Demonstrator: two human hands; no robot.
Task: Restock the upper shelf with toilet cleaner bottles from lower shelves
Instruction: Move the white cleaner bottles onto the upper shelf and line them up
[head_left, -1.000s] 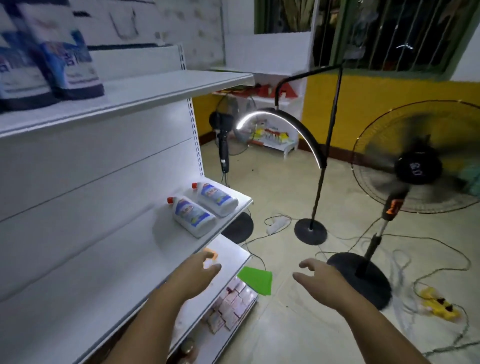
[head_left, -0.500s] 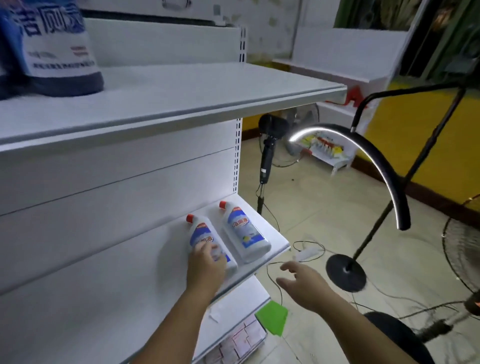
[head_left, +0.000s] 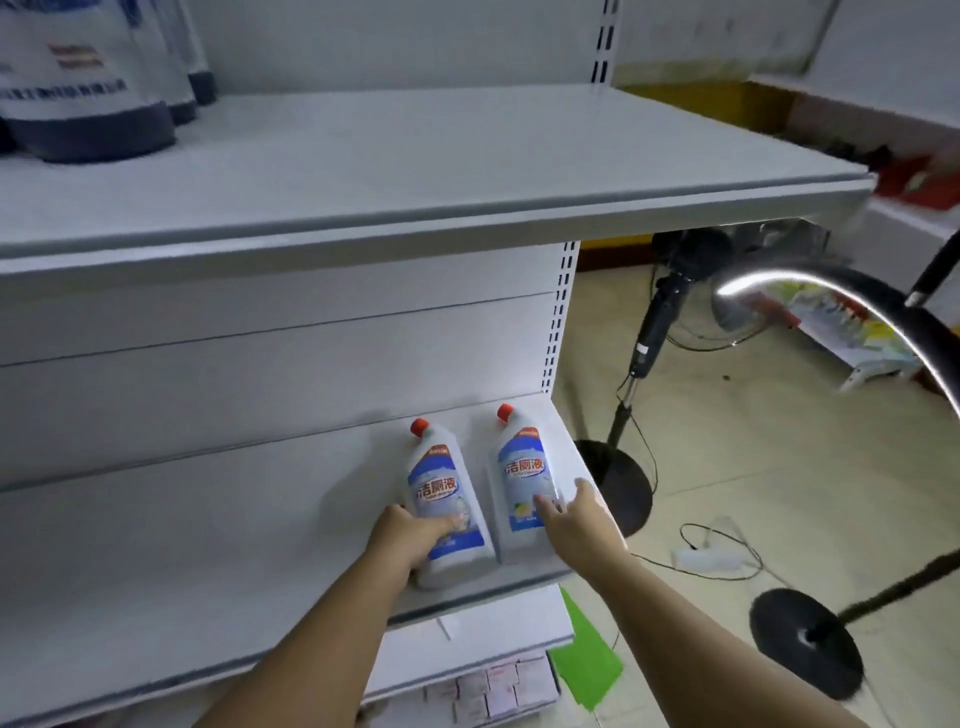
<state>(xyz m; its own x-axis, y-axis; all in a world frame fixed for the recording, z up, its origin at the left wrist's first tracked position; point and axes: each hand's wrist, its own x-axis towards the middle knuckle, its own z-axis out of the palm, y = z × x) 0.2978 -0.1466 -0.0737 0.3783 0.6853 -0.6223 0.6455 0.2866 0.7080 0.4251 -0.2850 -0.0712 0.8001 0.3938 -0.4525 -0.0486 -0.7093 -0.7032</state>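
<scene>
**Two bottles down low, both hands on them**

- Two toilet cleaner bottles lie flat, side by side and almost touching, at the right end of the lower shelf (head_left: 208, 571). Their red caps point at the back panel and their bases face the aisle. Lying that way, the fat end comes to hand first.
- The left hand (head_left: 410, 540) grips the left bottle (head_left: 441, 483) low on its body. The fingers curl over the label and the thumb is tucked on the far side. It looks like a full grasp, ready to lift.
- The right hand (head_left: 576, 519) is laid on the lower right of the right bottle (head_left: 522, 467), fingers spread and fairly straight. It touches the bottle but has not yet closed round it.
- The upper shelf (head_left: 415, 171) runs directly overhead. A few standing bottles (head_left: 88, 104) crowd its far left, blurred. The rest of its surface shows bare, and I judge that is where these two belong.
- My reading is one bottle per hand, to halve the trips. The step in hand is the pickup, with nothing raised yet.
- Next, the right hand needs to wrap the bottle. Both bottles must then swing out past the upper shelf's front lip and be stood upright.
- An arc lamp (head_left: 831, 291) and a fan stand (head_left: 639, 353) are close on the right, on the floor (head_left: 753, 467).
</scene>
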